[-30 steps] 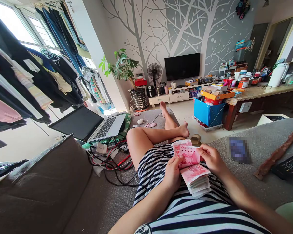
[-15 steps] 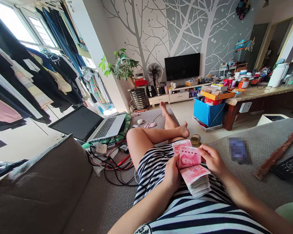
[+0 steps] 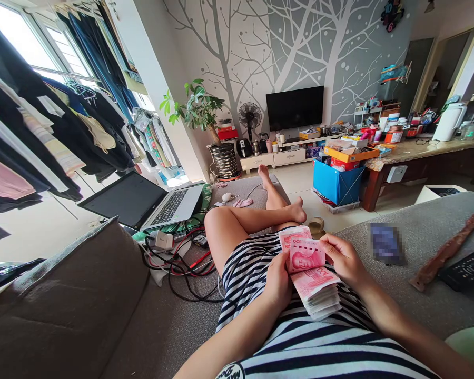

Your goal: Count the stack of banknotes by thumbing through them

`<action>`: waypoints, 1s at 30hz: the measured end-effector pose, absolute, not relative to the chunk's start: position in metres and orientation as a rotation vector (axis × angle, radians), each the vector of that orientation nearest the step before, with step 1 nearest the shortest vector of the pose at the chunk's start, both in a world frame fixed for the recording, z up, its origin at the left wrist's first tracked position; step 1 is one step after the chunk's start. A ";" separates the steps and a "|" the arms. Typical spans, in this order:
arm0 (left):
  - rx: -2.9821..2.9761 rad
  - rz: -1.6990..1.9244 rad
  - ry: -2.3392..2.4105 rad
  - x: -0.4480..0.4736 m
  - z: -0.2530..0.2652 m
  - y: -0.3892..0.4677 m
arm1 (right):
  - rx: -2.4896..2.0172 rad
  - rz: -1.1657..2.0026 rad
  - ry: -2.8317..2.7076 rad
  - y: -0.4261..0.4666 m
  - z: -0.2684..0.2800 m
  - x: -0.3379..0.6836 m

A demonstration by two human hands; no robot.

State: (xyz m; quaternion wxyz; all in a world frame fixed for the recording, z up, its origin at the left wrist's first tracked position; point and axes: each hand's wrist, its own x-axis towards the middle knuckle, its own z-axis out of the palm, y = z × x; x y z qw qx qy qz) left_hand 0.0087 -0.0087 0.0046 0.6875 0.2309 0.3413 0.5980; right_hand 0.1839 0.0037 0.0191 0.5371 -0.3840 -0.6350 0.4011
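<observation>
A thick stack of red 100 banknotes (image 3: 319, 295) rests over my lap on striped cloth (image 3: 256, 268). My left hand (image 3: 278, 281) is closed around the stack's left side, with the thumb on top. Between the thumb and fingers of my right hand (image 3: 342, 258) is the upper right corner of one banknote (image 3: 307, 256), bent up from the stack so its portrait faces me. More banknotes (image 3: 294, 237) fan out beyond it, towards my knees. The fingers under the stack are hidden.
An open laptop (image 3: 174, 205) sits on the left side of the sofa, beside tangled cables (image 3: 181, 263) and a white adapter (image 3: 161, 240). On the sofa to the right lie a black remote (image 3: 468, 271), a brown strip-like object (image 3: 450, 250) and a blurred purple item (image 3: 386, 243).
Almost nothing differs. The lifted banknote and my right fingertips have shifted very slightly; both hands keep their grip.
</observation>
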 end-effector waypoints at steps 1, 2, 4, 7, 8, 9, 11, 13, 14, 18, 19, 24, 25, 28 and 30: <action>0.516 1.342 0.762 0.009 0.005 -0.009 | -0.912 0.958 -1.508 0.004 0.019 0.184; 0.516 1.344 0.759 0.009 0.005 -0.009 | -0.909 0.963 -1.505 0.004 0.019 0.184; 0.516 1.356 0.762 0.009 0.006 -0.009 | -0.907 0.971 -1.499 0.004 0.019 0.184; 0.526 1.367 0.781 0.010 0.009 -0.010 | -0.911 0.972 -1.500 0.004 0.019 0.184; 0.530 1.367 0.783 0.010 0.011 -0.011 | -0.912 0.970 -1.502 0.003 0.019 0.184; 0.533 1.365 0.780 0.010 0.012 -0.011 | -0.913 0.969 -1.504 0.003 0.019 0.184; 0.540 1.365 0.771 0.011 0.016 -0.013 | -0.908 0.967 -1.510 0.003 0.019 0.184; 0.545 1.372 0.766 0.012 0.018 -0.014 | -0.900 0.966 -1.516 0.002 0.019 0.184; 0.546 1.370 0.763 0.012 0.019 -0.014 | -0.896 0.966 -1.516 0.002 0.019 0.184; 0.563 1.361 0.755 0.012 0.018 -0.014 | -0.887 0.982 -1.502 0.002 0.020 0.184; 0.578 1.362 0.756 0.011 0.016 -0.014 | -0.885 0.993 -1.493 0.001 0.020 0.184; 0.623 1.338 0.766 0.009 0.008 -0.012 | -0.834 1.101 -1.426 0.000 0.022 0.182; 0.619 1.341 0.773 0.009 0.008 -0.012 | -0.828 1.108 -1.419 0.000 0.022 0.182; 0.607 1.357 0.778 0.010 0.009 -0.013 | -0.867 1.061 -1.402 0.004 0.022 0.182; 0.603 1.350 0.756 0.010 0.012 -0.014 | -0.925 1.011 -1.399 0.008 0.021 0.183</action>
